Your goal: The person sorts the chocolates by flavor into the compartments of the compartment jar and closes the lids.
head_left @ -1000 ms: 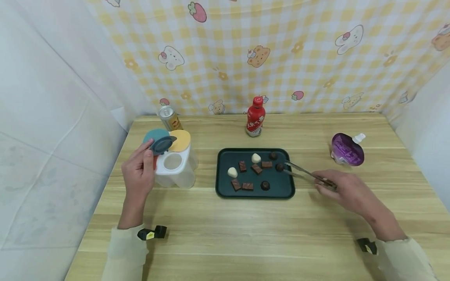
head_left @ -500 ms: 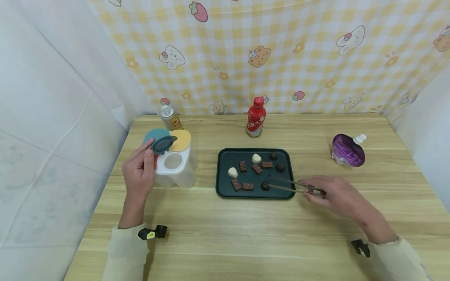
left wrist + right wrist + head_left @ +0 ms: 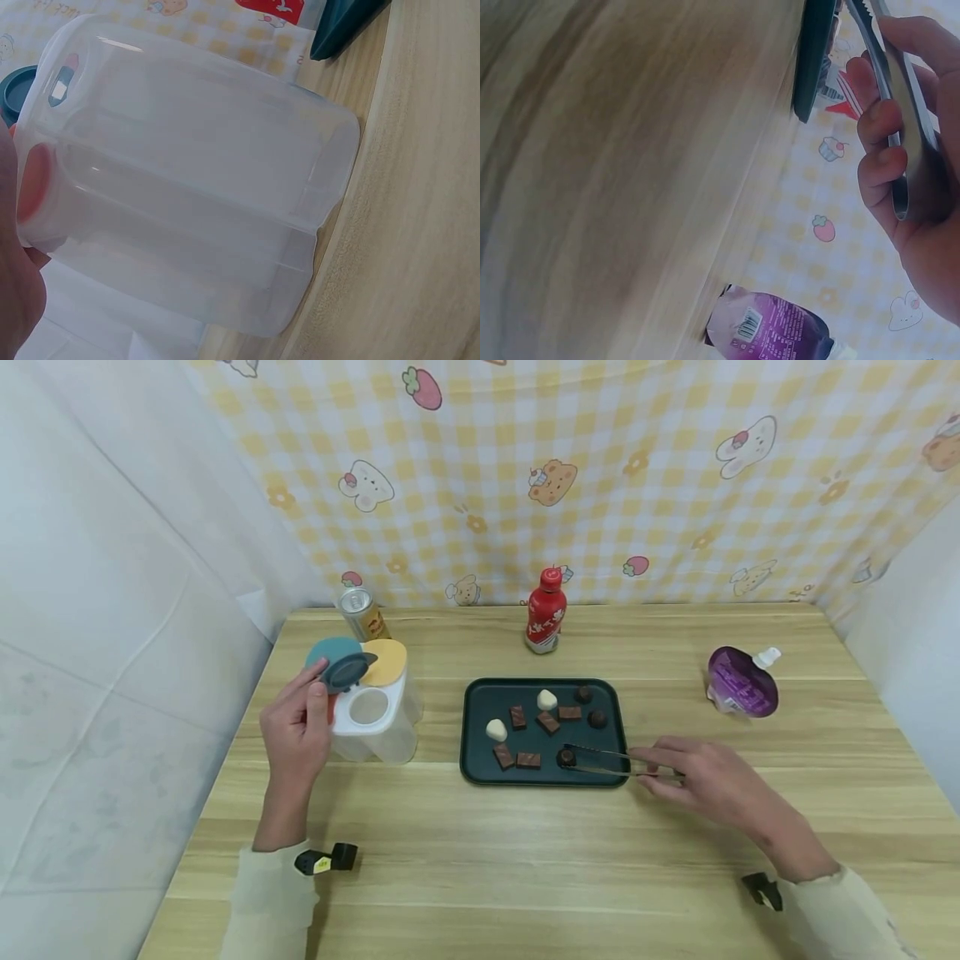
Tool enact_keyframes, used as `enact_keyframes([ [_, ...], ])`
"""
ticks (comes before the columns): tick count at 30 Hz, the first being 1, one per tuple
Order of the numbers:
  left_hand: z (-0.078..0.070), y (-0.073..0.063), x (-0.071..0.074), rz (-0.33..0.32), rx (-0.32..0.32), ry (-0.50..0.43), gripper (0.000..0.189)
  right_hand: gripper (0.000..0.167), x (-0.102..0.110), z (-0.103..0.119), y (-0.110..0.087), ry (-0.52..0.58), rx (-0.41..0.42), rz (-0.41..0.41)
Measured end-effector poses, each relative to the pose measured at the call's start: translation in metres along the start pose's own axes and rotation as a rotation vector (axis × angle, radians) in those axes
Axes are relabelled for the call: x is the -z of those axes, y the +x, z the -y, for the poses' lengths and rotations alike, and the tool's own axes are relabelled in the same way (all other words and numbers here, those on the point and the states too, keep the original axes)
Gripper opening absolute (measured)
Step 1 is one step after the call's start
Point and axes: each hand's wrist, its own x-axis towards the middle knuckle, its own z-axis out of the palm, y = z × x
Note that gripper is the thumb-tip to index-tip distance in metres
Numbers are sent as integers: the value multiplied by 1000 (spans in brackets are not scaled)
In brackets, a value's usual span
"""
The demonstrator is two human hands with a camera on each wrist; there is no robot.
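Observation:
My left hand [image 3: 298, 718] pinches a dark blue-grey lid [image 3: 348, 672] over a clear plastic container [image 3: 395, 739] with several compartments; one round opening [image 3: 369, 704] shows uncovered. Teal [image 3: 330, 647] and yellow lids [image 3: 386, 662] cover others. In the right wrist view, metal tongs [image 3: 911, 127] lie in the curled fingers of my right hand [image 3: 697, 774]. The tong tips stand on either side of a round dark chocolate [image 3: 566, 757] at the front of a dark green tray [image 3: 480, 770]. Rectangular brown chocolates [image 3: 528, 761], white pieces [image 3: 497, 730] and two more round dark chocolates [image 3: 597, 718] share the tray.
A red bottle [image 3: 547, 612] stands behind the tray. At the back left, a drink can [image 3: 363, 613] is close behind the container. A purple pouch [image 3: 742, 682] with a white cap lies at right. A checked curtain [image 3: 480, 485] hangs behind the wooden table [image 3: 480, 860].
My right hand has moved left and toward the front with the tongs, from the round chocolates at the tray's right side to the front one. My left hand has stayed put.

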Motion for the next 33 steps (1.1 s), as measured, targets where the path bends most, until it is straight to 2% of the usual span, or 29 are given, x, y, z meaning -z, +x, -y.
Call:
enact_keyframes([
  [9,1,0,-1,-7,-15,-3,42,36,1,1,0,43,-69,77],
  [15,1,0,-1,-9,-15,1,42,35,3,2,1,74,-83,100],
  [21,1,0,-1,-7,-22,6,44,37,1,2,2,67,-41,69],
  [33,3,-1,-1,-27,-7,-3,27,37,-1,0,2,67,16,7],
])
